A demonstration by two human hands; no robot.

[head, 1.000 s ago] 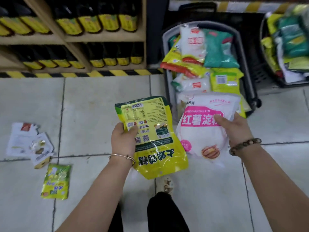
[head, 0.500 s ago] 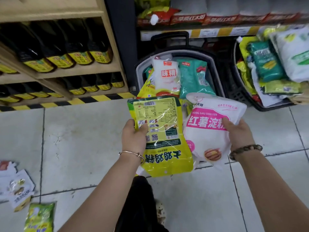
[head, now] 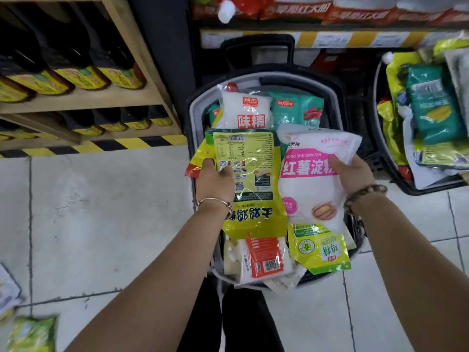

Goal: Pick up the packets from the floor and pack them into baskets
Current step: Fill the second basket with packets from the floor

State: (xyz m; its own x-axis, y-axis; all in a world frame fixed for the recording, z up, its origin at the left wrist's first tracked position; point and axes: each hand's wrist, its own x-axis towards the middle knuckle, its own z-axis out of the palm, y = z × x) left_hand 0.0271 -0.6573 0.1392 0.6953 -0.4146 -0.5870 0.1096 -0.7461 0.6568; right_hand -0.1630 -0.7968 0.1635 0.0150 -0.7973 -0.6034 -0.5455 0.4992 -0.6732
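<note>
My left hand [head: 215, 182] grips a yellow packet [head: 250, 184] by its left edge, back side up with a barcode on it. My right hand [head: 351, 175] grips a white packet with a pink label [head: 311, 179] by its right side. Both packets hang side by side directly over a grey basket [head: 337, 87] on the floor, which holds several packets in white, teal and yellow-green. A green-yellow packet [head: 31, 335] and a white packet [head: 7, 292] lie on the floor tiles at the bottom left.
A second dark basket [head: 411, 185] full of packets stands to the right. Wooden shelves [head: 142, 97] of dark bottles with yellow labels rise at the left. Behind the baskets runs a shelf [head: 304, 38] with red packets. My dark trouser legs are below the basket.
Both hands have carried their packets forward from beside the grey basket to right above it. The basket now sits much closer, and the floor packets have slid to the frame's corner.
</note>
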